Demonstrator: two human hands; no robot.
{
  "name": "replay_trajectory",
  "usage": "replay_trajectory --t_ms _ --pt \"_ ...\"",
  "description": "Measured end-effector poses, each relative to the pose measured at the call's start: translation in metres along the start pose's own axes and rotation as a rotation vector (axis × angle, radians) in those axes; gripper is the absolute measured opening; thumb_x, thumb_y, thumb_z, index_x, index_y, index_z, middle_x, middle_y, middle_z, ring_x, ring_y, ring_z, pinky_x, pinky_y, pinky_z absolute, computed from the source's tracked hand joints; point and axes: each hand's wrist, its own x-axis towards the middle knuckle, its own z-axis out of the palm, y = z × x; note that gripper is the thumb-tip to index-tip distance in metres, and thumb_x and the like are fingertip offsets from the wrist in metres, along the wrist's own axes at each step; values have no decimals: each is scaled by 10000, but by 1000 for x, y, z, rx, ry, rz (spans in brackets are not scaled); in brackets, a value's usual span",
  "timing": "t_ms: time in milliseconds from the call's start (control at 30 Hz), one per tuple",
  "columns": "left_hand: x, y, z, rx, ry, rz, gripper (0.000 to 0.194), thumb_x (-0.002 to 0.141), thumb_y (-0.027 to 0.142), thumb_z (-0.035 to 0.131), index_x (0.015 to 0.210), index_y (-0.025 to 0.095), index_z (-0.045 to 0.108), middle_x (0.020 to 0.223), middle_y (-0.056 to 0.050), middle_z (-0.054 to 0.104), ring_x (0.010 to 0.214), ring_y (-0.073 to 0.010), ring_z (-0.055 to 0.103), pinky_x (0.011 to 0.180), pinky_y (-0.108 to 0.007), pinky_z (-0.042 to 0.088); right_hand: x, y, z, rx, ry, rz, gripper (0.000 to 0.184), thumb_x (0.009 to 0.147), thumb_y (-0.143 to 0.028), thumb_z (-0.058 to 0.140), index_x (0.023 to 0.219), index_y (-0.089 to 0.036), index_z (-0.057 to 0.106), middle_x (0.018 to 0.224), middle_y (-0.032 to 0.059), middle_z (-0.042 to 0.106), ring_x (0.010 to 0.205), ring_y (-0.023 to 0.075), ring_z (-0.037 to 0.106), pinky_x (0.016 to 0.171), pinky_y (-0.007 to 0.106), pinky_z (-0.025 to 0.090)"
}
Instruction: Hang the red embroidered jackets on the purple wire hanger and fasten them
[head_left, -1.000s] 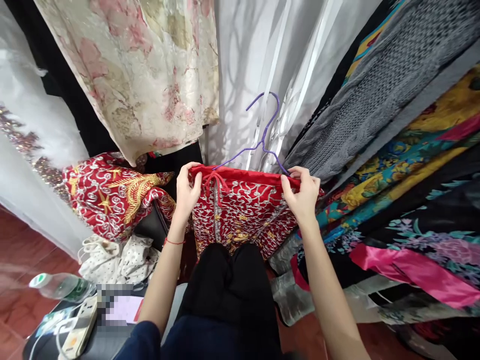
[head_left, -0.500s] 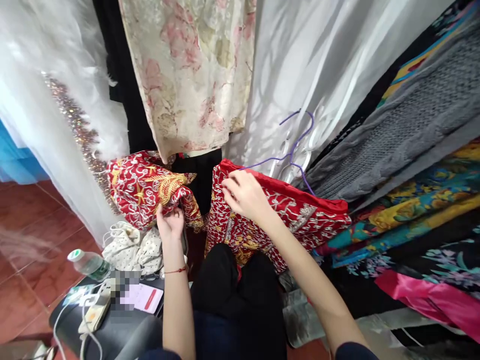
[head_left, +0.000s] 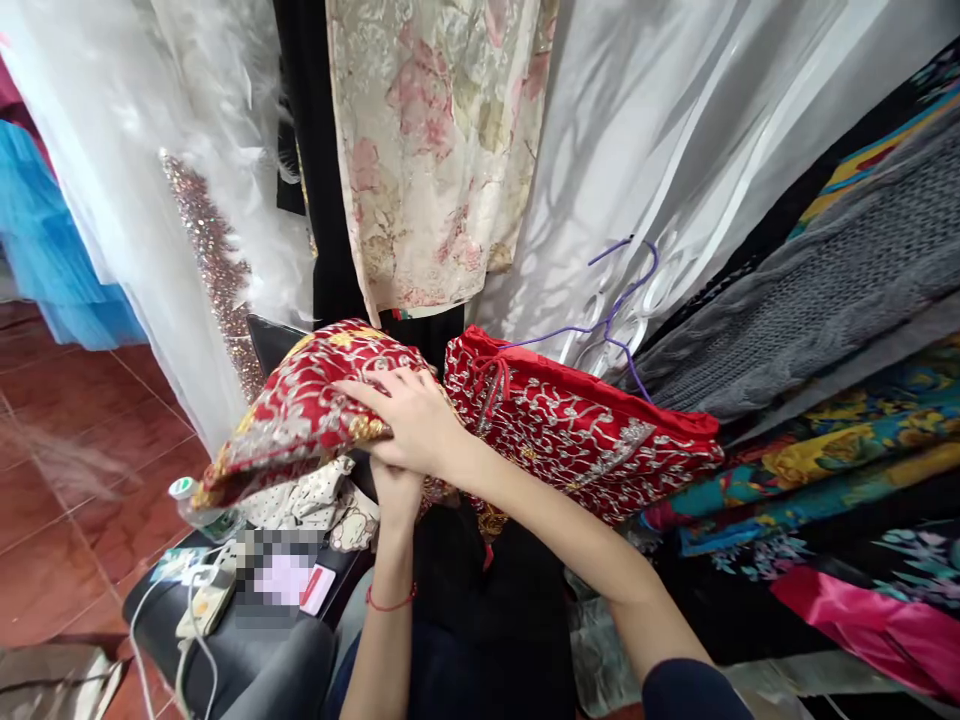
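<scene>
A red garment with gold and silver embroidery [head_left: 300, 400] is bunched up on the left, raised above the chair. Under its near edge is my left hand [head_left: 395, 482], wrist upright and fingers hidden by the cloth and my other hand; it appears to grip the garment. Stretched fingers of my right hand [head_left: 416, 418] lie flat across the top of the cloth. Close by on the right, a matching red skirt [head_left: 570, 430] with a tied drawstring waist spreads over my lap, and a purple hanger [head_left: 609, 325] sticks up from its waistband.
A dark chair [head_left: 300, 660] bears a phone [head_left: 316, 588], white cables, a power strip [head_left: 202, 605] and polka-dot cloth [head_left: 300, 500]. A plastic bottle [head_left: 181, 490] is partly covered. Floral cloth [head_left: 450, 150], white curtains and a grey knit [head_left: 810, 260] hang around.
My right hand has moved left from the skirt's waistband onto the bunched garment. The garment now spreads wider and covers part of the bottle. The view has shifted left.
</scene>
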Motion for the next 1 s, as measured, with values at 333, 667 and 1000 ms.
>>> replay_trajectory --t_ms 333,667,1000 --pt "-14 19 10 -159 -93 -132 229 771 385 758 772 166 693 783 -10 646 790 -132 606 841 -244 502 -9 69 -17 276 103 369 352 996 -409 424 1033 -213 713 867 4 738 790 182 649 671 247 414" --pt "-5 51 -10 -415 217 -191 281 665 380 807 856 186 739 840 3 727 716 -114 639 687 -196 520 8 127 -16 -234 136 855 352 941 -441 553 932 -139 732 962 166 744 931 290 677 787 357 460" --pt "-6 52 -19 -346 213 -227 256 649 388 746 823 203 713 781 3 718 697 -157 647 667 -257 527 35 123 25 617 -388 228 432 893 -349 619 1296 -194 611 1268 38 695 1137 177 649 992 305 508"
